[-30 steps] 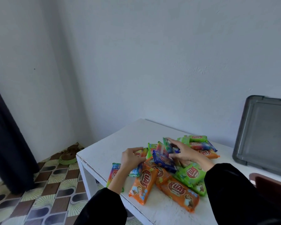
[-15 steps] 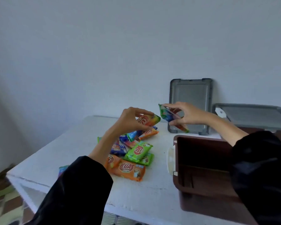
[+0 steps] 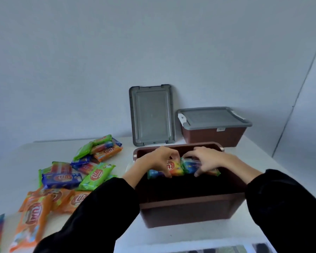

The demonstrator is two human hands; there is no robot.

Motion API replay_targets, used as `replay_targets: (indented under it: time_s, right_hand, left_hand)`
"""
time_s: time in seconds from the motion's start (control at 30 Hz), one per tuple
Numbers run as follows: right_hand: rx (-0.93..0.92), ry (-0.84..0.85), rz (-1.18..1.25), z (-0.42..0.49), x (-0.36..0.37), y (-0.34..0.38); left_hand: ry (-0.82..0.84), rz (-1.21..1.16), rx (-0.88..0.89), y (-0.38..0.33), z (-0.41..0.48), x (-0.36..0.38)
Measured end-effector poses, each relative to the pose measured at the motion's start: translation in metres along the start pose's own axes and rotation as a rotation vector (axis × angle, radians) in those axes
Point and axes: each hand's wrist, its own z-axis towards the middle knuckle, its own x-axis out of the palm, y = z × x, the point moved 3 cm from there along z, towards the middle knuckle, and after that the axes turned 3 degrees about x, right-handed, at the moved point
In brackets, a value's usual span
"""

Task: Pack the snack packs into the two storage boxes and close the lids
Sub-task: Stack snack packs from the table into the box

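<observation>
As they reach into the box (image 3: 190, 210), left hand (image 3: 159, 159) and right hand (image 3: 207, 159) grip packs (image 3: 174, 168).

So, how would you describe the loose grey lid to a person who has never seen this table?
Go to the far edge of the white table, where it meets the wall. Just behind the open brown box, a flat grey lid stands upright and leans on the wall. The other grey lid, to its right, lies flat on the closed brown box.
</observation>
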Motion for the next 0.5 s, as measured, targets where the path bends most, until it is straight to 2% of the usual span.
replay_targets:
  time_s: [0.1, 0.2, 0.33, 0.5]
  right_hand:
    - [0.045, 0.033, -0.146, 0.008, 0.025, 0.002]
    - [0.056, 0.034, -0.183, 0.012, 0.033, 0.0]
    - [0.049, 0.012, -0.227, 0.013, 0.041, 0.0]
    - [0.036, 0.031, -0.26, 0.016, 0.047, 0.0]
  left_hand:
    - [0.086, 0.111, 0.001, 0.002, 0.017, 0.026]
    - [0.131, 0.237, 0.04, 0.002, 0.023, 0.037]
    - [0.109, 0.219, 0.036, 0.009, 0.024, 0.042]
    - [0.163, 0.29, 0.046, 0.006, 0.027, 0.051]
